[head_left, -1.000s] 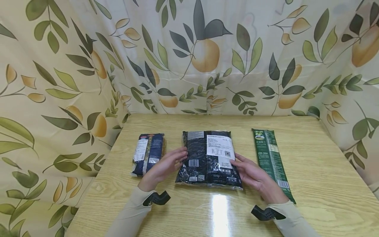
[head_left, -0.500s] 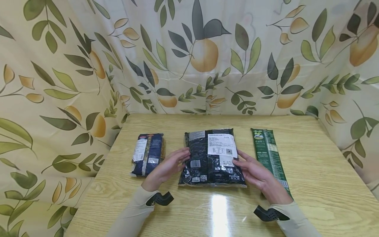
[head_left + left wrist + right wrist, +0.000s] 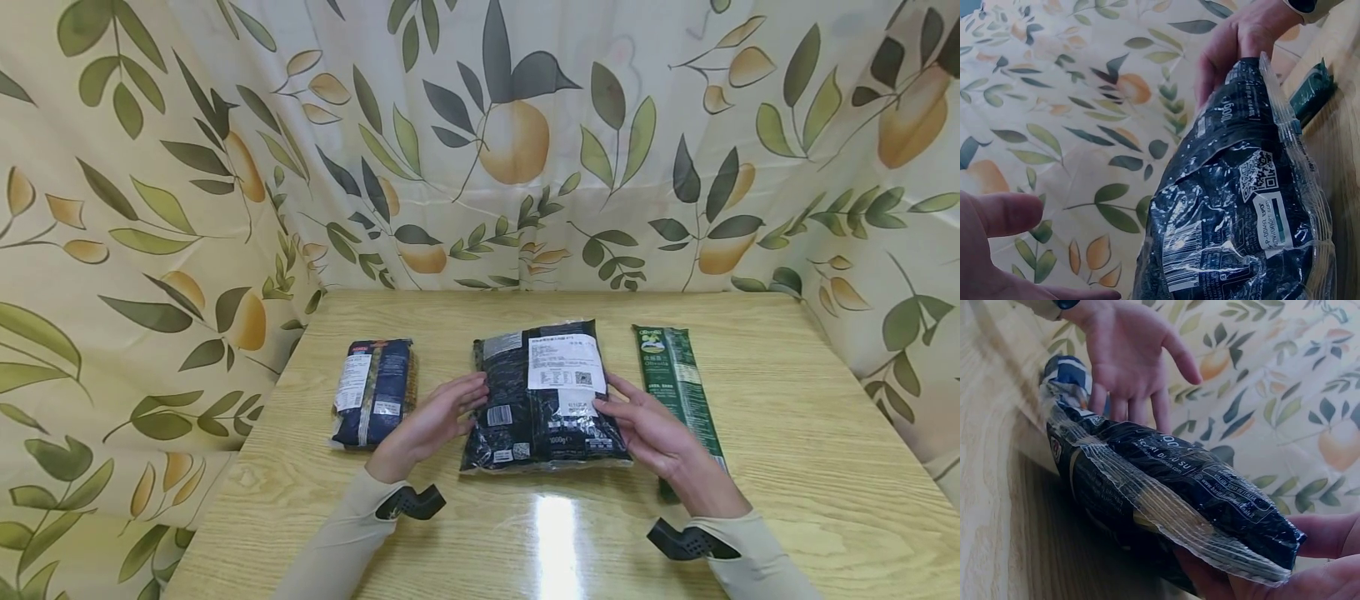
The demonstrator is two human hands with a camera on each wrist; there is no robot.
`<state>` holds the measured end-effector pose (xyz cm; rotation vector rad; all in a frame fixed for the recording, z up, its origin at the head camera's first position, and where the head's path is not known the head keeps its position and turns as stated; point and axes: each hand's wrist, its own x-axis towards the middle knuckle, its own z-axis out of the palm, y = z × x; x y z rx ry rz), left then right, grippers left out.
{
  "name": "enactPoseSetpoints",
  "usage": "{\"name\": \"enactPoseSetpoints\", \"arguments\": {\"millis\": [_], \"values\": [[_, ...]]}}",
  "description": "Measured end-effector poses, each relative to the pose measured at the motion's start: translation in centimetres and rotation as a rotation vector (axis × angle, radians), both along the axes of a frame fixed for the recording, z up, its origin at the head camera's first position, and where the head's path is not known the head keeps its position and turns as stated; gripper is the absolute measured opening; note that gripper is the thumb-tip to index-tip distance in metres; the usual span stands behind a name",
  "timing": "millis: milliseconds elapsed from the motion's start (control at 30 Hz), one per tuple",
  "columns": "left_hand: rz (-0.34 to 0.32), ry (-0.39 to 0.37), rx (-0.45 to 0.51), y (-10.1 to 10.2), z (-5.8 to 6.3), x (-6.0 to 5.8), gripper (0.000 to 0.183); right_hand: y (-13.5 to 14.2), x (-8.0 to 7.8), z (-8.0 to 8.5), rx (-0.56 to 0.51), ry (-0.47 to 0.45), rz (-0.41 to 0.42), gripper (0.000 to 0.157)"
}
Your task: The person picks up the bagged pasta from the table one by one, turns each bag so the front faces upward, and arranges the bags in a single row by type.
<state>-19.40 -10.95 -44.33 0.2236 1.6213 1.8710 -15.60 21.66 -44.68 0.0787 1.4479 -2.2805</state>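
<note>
Two hands (image 3: pixel 437 414) (image 3: pixel 654 433) flank one black bag (image 3: pixel 521 425).

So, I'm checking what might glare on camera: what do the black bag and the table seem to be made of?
Black bag: likely thin, glossy plastic film; it wrinkles, catches bright highlights and has a clear, ridged seam.
Table: pale wood or wood-look laminate, fairly shiny; grain lines show and light reflects off it, but I can't tell which.
</note>
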Motion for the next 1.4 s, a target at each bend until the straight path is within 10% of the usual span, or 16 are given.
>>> {"name": "enactPoseSetpoints", "arguments": {"millis": [1400], "values": [[-0.051,-0.063,0.107,3.1,-0.7,0.0,0.064,0.2,0.6,4.1,0.35,0.162,-0.083,0.086]]}}
